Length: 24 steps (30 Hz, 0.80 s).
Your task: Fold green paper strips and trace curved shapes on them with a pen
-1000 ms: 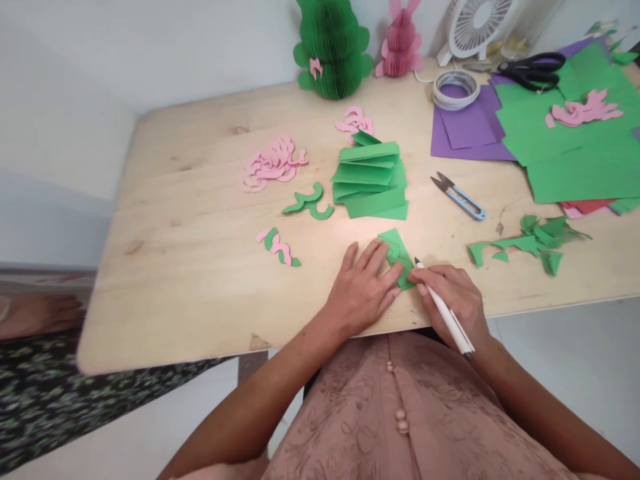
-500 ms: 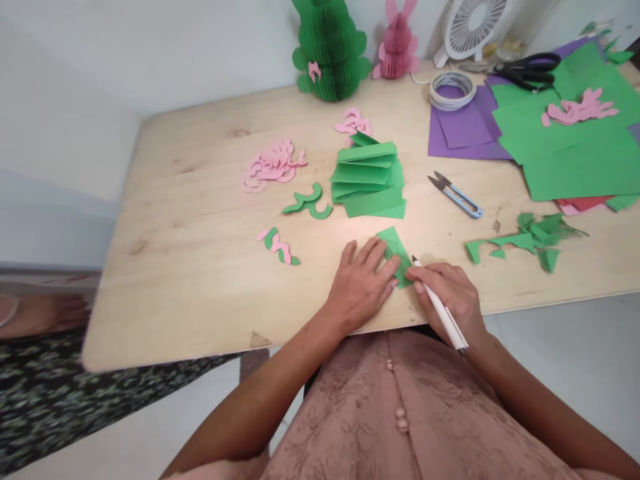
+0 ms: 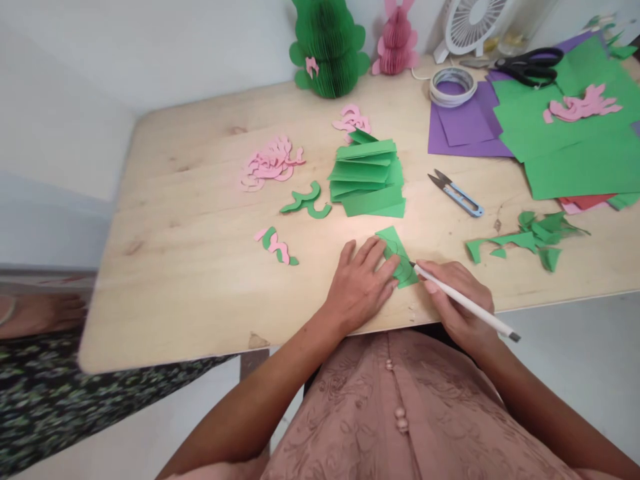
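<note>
Flat on the left part of a small green paper piece (image 3: pixel 391 239) lies my left hand (image 3: pixel 361 283), its fingers stretched out and pressing it to the table. Curved drawn lines show on that paper. My right hand (image 3: pixel 457 297) grips a white pen (image 3: pixel 473 307), its dark tip at the paper's right edge. Just beyond is a stack of folded green paper strips (image 3: pixel 370 177). Left of it are green curved cut-outs (image 3: pixel 306 200) and a pink-and-green wavy strip (image 3: pixel 277 247).
Blue thread snips (image 3: pixel 457 195) and green scraps (image 3: pixel 535 239) lie to the right. Behind are a tape roll (image 3: pixel 453 87), black scissors (image 3: pixel 530 67), green sheets (image 3: pixel 565 147), a white fan (image 3: pixel 475 27) and a green honeycomb paper figure (image 3: pixel 330 53). Pink cut-outs (image 3: pixel 273 163) rest left of centre. Another person's hand (image 3: pixel 45 313) shows at far left.
My right hand has shifted slightly right, and the pen has swung lower, its back end now pointing further right. My left hand stays on the green paper.
</note>
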{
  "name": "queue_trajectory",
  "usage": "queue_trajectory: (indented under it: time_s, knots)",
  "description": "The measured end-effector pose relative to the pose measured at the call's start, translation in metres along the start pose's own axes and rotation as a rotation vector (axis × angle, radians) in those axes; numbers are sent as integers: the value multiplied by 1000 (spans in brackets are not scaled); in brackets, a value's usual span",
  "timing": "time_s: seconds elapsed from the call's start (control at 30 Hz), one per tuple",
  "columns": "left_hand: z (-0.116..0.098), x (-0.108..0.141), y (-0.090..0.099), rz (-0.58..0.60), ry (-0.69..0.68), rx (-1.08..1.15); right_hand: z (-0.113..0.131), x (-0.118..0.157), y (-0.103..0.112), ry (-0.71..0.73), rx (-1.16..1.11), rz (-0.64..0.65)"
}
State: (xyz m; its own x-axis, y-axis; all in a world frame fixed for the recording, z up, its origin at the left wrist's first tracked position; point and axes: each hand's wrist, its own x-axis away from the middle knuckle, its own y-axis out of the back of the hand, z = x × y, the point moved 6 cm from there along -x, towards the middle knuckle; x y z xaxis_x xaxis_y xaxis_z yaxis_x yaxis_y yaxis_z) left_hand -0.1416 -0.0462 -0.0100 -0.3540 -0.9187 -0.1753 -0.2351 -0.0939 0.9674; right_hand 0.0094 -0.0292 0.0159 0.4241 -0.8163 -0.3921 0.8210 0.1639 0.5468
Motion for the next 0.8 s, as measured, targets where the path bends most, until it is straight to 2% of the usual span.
queue_trajectory:
  time_s: [0.1,0.27,0.47,0.8]
  knots:
    - [1,0,0,-5,5,12,-3,3,0,-118,-57,33]
    - [1,0,1,-9,6,27,-12,9,2,-314,-8,-38]
    - [2,0,0,0,12,35,-7,4,-1,-266,83,4]
    - [1,1,0,5,16,42,-4,1,-5,-189,114,7]
